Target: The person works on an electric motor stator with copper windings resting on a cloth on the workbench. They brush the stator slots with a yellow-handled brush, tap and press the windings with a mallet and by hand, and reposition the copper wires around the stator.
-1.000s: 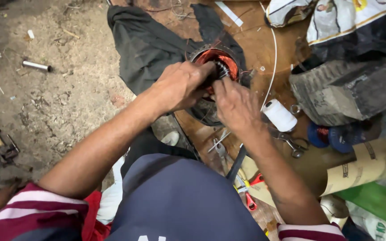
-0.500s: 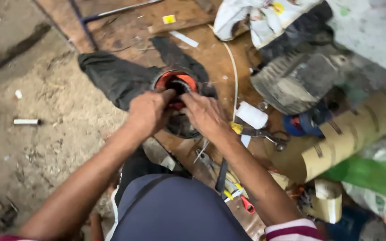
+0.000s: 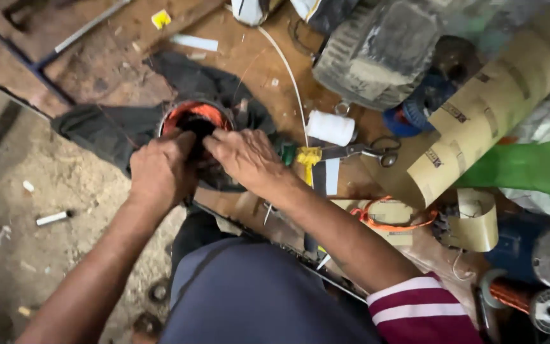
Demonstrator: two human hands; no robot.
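Left hand [image 3: 160, 171] and right hand [image 3: 244, 159] both curled onto motor stator [image 3: 193, 121], fingers pressing copper windings; stator sits on dark cloth [image 3: 106, 130], cushioning it. Scissors [image 3: 377, 151] near.

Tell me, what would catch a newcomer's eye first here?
Both hands, the left hand and right hand, press into a round motor casing ringed with orange copper winding, resting on a dark cloth. To the right lie a white roll, scissors and a big brown paper roll.

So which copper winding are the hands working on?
The round motor stator on the dark cloth, under both hands; the copper wire spool lies apart at lower right.
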